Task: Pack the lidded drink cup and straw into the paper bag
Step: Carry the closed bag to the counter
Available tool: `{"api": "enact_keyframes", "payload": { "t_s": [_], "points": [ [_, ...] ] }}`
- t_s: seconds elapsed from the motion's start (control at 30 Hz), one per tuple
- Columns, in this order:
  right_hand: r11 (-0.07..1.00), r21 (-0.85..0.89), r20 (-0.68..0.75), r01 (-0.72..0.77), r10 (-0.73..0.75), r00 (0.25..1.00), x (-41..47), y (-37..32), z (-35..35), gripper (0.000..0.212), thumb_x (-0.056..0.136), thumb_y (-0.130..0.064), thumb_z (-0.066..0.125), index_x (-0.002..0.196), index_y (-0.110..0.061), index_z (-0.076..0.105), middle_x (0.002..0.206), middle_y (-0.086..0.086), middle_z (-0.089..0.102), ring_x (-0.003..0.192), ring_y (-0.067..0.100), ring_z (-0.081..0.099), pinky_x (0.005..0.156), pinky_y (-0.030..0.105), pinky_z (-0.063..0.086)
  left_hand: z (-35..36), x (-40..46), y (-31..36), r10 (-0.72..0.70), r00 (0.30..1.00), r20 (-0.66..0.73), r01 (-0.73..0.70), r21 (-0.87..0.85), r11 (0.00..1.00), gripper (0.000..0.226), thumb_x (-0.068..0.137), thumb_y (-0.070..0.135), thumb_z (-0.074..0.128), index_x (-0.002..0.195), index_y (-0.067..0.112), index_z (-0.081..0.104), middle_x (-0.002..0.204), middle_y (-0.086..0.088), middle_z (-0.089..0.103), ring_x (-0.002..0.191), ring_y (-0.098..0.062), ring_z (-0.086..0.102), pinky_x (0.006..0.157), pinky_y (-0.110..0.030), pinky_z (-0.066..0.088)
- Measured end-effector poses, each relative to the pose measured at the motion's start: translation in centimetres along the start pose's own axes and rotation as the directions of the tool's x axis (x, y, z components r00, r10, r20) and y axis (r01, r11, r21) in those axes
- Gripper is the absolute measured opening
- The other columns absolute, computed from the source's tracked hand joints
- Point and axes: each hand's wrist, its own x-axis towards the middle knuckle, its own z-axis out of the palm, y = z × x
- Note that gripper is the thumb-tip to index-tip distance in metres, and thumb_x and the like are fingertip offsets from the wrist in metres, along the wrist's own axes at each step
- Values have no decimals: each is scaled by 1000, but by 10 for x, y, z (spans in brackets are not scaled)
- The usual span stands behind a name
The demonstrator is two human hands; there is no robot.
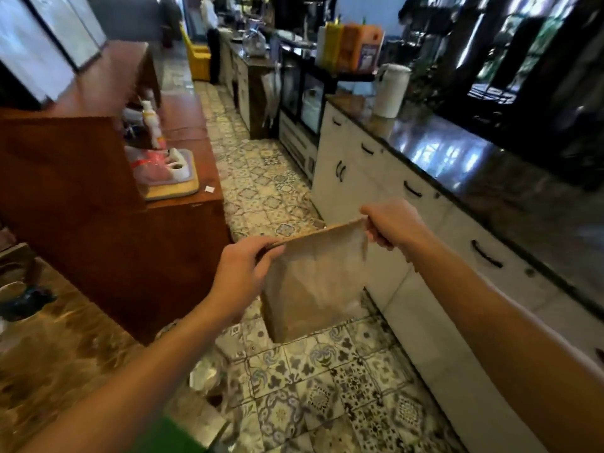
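Note:
A brown paper bag [313, 282] hangs in the air over the tiled floor, held by its top edge. My left hand [243, 276] grips the bag's top left corner. My right hand [392, 223] pinches the top right corner. The bag's mouth looks flat and closed from here. No lidded drink cup or straw shows anywhere in the head view; whether anything is inside the bag I cannot tell.
A dark glossy counter [457, 158] over white cabinets [376, 178] runs along the right, with a white jug [390, 91] on it. A wooden counter [183, 125] on the left carries a tray [173, 188] with items. A person [209, 34] stands far back in the aisle.

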Motion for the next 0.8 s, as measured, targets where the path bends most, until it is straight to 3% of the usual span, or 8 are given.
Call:
{"api": "enact_keyframes", "payload": {
  "t_s": [0.07, 0.17, 0.23, 0.33, 0.5, 0.63, 0.73, 0.8],
  "points": [
    [982, -77, -129, 171, -179, 975, 4, 24, -42, 21, 90, -37, 66, 78, -20, 71, 52, 2, 68, 40, 11, 55, 45, 25, 46, 26, 27, 8, -11, 997, 78, 18, -78, 997, 13, 94, 23, 68, 103, 17, 76, 94, 4, 76, 89, -13, 69, 80, -30, 52],
    [942, -193, 5, 274, -278, 960, 13, 63, -97, 10, 90, -45, 71, 98, -39, 69, 54, -3, 69, 40, 5, 57, 43, 21, 47, 71, 65, 24, -24, 981, 190, 58, -174, 983, 11, 95, 26, 66, 97, 22, 76, 87, 12, 74, 85, -9, 68, 75, -32, 52],
    [914, -307, 71, 264, -255, 964, 26, 93, -127, 18, 89, -46, 73, 106, -41, 68, 55, -5, 69, 41, 2, 58, 45, 17, 46, 103, 89, 39, -18, 971, 240, 77, -236, 969, 10, 96, 25, 66, 95, 27, 75, 84, 18, 73, 83, -2, 67, 71, -20, 48],
    [902, -370, 42, 222, -222, 974, 44, 135, -167, 24, 87, -44, 76, 108, -35, 70, 59, -2, 70, 48, 4, 62, 55, 20, 51, 148, 120, 63, 1, 955, 296, 89, -289, 953, 11, 96, 25, 65, 99, 26, 76, 86, 21, 73, 85, 3, 67, 69, -9, 45],
    [922, -350, -53, 163, -194, 980, 61, 183, -229, 11, 86, -38, 79, 92, -28, 78, 76, 0, 73, 72, 16, 66, 72, 30, 52, 223, 172, 102, 51, 937, 346, 79, -351, 933, 14, 95, 27, 65, 100, 21, 77, 90, 11, 75, 88, -1, 67, 72, -16, 51],
    [946, -296, -219, 131, -201, 955, 67, 211, -268, 4, 86, -30, 79, 89, -27, 78, 75, -6, 72, 70, 8, 65, 67, 20, 49, 286, 224, 127, 127, 919, 373, 54, -439, 897, 11, 92, 26, 69, 99, 21, 76, 114, 14, 70, 104, 7, 61, 81, -11, 49],
    [967, -245, -348, 69, -154, 925, 75, 229, -294, 2, 86, -31, 78, 87, -31, 76, 74, -2, 73, 69, 11, 67, 63, 24, 56, 341, 265, 148, 185, 916, 355, -3, -456, 890, 11, 92, 34, 68, 99, 28, 75, 113, 21, 67, 107, 8, 58, 93, -24, 46],
    [974, -224, -424, 23, -118, 898, 83, 240, -310, 3, 86, -33, 78, 86, -33, 76, 73, -2, 72, 68, 13, 67, 64, 24, 59, 379, 291, 163, 248, 903, 351, -50, -489, 871, 7, 93, 34, 68, 97, 34, 73, 108, 21, 68, 103, 8, 60, 92, -25, 48]
  ]
}}
